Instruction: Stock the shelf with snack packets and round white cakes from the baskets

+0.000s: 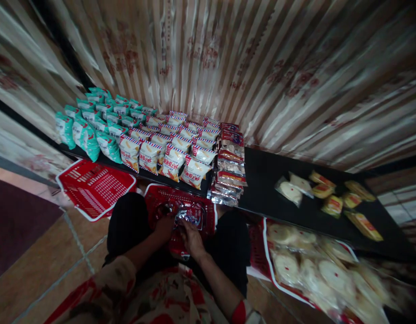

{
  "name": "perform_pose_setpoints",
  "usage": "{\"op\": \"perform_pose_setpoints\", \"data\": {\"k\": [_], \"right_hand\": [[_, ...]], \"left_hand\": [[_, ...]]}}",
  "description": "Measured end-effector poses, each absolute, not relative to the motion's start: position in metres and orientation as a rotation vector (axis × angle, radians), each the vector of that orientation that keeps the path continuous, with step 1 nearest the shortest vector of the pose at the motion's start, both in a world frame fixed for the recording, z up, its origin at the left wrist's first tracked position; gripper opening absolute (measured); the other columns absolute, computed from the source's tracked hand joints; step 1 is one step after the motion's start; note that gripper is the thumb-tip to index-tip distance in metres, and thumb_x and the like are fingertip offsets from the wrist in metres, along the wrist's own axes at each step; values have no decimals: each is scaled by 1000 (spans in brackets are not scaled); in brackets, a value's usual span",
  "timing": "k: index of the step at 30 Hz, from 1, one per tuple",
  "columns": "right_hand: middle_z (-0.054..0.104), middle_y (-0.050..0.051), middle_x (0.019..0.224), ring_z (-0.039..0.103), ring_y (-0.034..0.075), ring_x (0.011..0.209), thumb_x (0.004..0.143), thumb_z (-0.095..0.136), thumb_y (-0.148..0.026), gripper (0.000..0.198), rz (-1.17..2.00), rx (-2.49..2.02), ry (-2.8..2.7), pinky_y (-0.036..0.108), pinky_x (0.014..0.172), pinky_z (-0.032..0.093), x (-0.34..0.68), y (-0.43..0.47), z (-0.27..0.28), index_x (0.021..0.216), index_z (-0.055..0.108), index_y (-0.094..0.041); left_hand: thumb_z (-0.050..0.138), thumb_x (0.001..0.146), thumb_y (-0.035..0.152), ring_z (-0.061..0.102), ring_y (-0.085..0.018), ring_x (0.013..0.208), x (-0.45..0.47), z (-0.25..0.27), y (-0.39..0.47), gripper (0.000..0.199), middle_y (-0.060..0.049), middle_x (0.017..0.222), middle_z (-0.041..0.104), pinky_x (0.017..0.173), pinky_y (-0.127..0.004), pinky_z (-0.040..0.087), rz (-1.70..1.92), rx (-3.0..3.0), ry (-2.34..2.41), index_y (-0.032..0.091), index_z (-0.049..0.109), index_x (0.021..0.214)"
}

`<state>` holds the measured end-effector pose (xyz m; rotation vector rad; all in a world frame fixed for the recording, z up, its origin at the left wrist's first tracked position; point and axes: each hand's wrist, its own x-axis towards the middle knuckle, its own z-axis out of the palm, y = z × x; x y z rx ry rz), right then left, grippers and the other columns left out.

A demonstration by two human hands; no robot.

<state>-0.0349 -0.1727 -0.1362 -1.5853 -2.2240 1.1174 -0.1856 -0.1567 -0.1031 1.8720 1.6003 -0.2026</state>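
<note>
Between my knees sits a red plastic basket with a white rim, and both my hands are down in it. Red-and-silver foil snack packets lie inside. My right hand has its fingers closed on the near edge of one packet. Just to the left, my left hand is closed beside the same packets, its fingers dark and partly hidden, so what they hold is unclear. Similar red-and-silver packets form a stacked row on the black shelf ahead.
White snack bags and teal snack bags stand in rows on the shelf's left. Several yellow and pale packets lie on its right. Another red basket is at left; a basket of bagged round pale items is at right. A pleated curtain hangs behind.
</note>
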Motion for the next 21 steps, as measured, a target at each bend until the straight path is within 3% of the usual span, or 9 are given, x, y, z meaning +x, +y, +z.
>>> {"op": "perform_pose_setpoints", "data": {"k": [3,7,9,10,12,13,15,21], "right_hand": [[38,9,144,24,27,137,66,52,2,71,972,-1529,-2380,48,107,28,-32,-171,-119,133,46,-21],[34,11,147,13,33,139,69,60,-5,41,861,-1457,-2419,55,106,22,-26,-165,-90,109,63,-18],[38,12,144,19,32,137,73,62,-12,22,839,-1390,-2354,54,105,24,-21,-161,-76,95,65,-17],[46,12,138,30,30,133,76,61,-15,15,878,-1346,-2312,51,103,29,-18,-160,-69,90,64,-18],[64,10,112,55,23,108,81,57,-21,7,1040,-1262,-2230,40,90,42,-12,-159,-55,85,62,-18],[67,7,96,60,19,90,83,55,-23,8,1126,-1236,-2191,34,80,46,-9,-159,-47,83,61,-19],[63,0,75,56,13,68,83,55,-28,11,1247,-1218,-2111,25,66,44,-3,-161,-32,79,59,-19],[57,-5,74,49,9,64,72,69,-36,31,1662,-1041,-1687,20,59,39,8,-168,-2,95,56,-20]], "left_hand": [[44,86,12,61,-23,97,-185,-79,-153,23,-15,104,65,83,-37,48,-180,2010,1474,12,60,102],[51,78,10,62,-21,88,-187,-40,-146,14,-8,91,68,79,-31,48,-122,2150,1262,15,64,82],[52,78,9,61,-18,85,-188,-21,-142,14,-4,88,67,77,-26,46,-75,2194,1180,17,64,77],[52,78,9,60,-16,85,-189,-12,-140,14,-3,87,67,77,-24,45,-50,2213,1140,17,64,77],[54,79,10,59,-14,84,-191,6,-135,13,0,88,66,76,-21,43,-6,2243,1066,19,63,79],[55,79,12,58,-13,83,-191,14,-133,11,1,88,66,75,-20,42,19,2256,1023,19,63,80],[55,80,11,57,-11,81,-190,31,-130,11,2,85,64,74,-18,40,92,2281,939,20,62,80],[48,78,6,56,-12,81,-179,75,-120,21,2,85,61,72,-19,40,98,2394,897,21,62,81]]}}
